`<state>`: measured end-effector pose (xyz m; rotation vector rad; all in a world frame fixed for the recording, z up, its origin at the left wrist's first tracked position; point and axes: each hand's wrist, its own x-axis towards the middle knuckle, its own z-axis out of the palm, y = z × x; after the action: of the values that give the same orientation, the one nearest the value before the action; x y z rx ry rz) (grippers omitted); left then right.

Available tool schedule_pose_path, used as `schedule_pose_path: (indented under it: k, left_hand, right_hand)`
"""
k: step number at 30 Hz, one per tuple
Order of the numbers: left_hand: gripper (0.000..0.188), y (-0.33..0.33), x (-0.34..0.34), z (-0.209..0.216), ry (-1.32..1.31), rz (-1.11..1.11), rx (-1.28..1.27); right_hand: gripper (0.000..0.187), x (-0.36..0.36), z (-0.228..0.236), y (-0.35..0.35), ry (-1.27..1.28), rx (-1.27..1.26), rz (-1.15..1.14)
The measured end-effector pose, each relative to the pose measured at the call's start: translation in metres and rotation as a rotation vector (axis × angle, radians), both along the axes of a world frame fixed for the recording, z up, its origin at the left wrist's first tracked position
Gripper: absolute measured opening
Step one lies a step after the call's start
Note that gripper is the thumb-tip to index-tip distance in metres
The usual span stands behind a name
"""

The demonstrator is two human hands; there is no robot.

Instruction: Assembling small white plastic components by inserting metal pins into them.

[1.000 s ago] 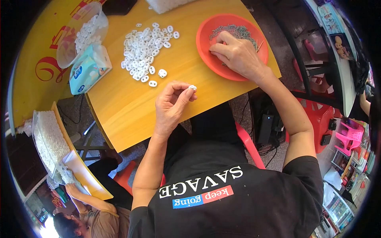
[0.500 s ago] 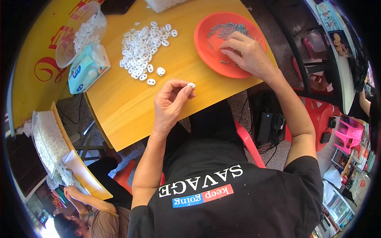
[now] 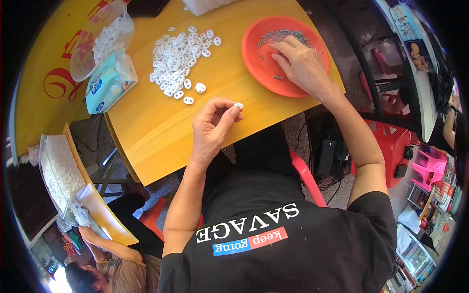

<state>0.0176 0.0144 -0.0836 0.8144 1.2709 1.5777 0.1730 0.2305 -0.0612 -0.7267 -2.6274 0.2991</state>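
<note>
Between the thumb and fingers of my left hand [image 3: 210, 128] is a small white plastic piece [image 3: 238, 106], held near the table's front edge. My right hand [image 3: 304, 66] is over the red plastic basin [image 3: 261, 80], its curled thumb and index finger a little apart beside a pile of small grey metal screws or pins [image 3: 286, 35]. I make out nothing between those fingers. Left of centre lies a heap of white oval two-holed plastic pieces [image 3: 176, 61]. Closer to my left hand, a blockier white piece [image 3: 200, 88] sits apart from the heap.
A clear tub [image 3: 78, 66] of white pieces and a blue tissue pack [image 3: 110, 85] stand at the left of the yellow table [image 3: 151, 146]. A white bag [image 3: 205, 5] is at the far edge. Another person [image 3: 117, 268] works at lower left, beside a bin of white material [image 3: 61, 168].
My right thumb and index finger have spread slightly apart over the basin. My left hand keeps its pinch on the white piece. The whole view has shifted slightly.
</note>
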Motion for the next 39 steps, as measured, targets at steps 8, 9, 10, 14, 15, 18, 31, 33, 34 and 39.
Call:
schedule_pose_path:
  k: [8,9,10,14,15,18,31,33,34,39]
  left_hand:
    - [0.010,0.000,0.001,-0.001,-0.006,0.002,0.003]
    - [0.010,0.000,0.001,-0.002,-0.005,0.003,0.004]
    - [0.010,0.000,0.000,-0.002,0.001,0.003,0.003]
    - [0.010,0.000,0.001,-0.003,-0.017,0.011,0.021]
    - [0.010,0.000,0.001,-0.003,-0.017,0.011,0.021]
    - [0.010,0.000,0.001,-0.001,-0.008,0.009,0.011]
    - [0.012,-0.001,0.000,-0.001,-0.053,0.039,-0.019]
    - [0.013,-0.001,-0.001,0.001,-0.065,0.058,-0.022]
    - [0.013,0.000,-0.001,0.003,-0.093,0.069,-0.027]
    - [0.012,0.002,-0.003,0.011,-0.158,0.100,0.014]
  right_hand:
    - [0.014,-0.003,-0.005,0.004,0.092,-0.043,0.090]
    - [0.014,-0.005,-0.004,0.003,0.092,-0.043,0.091]
    - [0.015,-0.007,-0.004,0.002,0.061,-0.034,0.082]
    - [0.014,-0.011,0.001,-0.001,0.003,-0.030,0.084]
    - [0.014,-0.011,0.001,-0.001,0.003,-0.030,0.084]
    - [0.014,-0.012,0.002,0.001,-0.012,-0.048,0.084]
    - [0.009,-0.003,0.012,0.005,0.242,-0.742,0.000]
    - [0.014,-0.003,0.022,-0.002,0.419,-0.983,-0.034]
    - [0.014,-0.004,0.028,-0.007,0.415,-0.986,-0.028]
    - [0.026,-0.012,0.033,-0.038,0.564,-1.199,0.101]
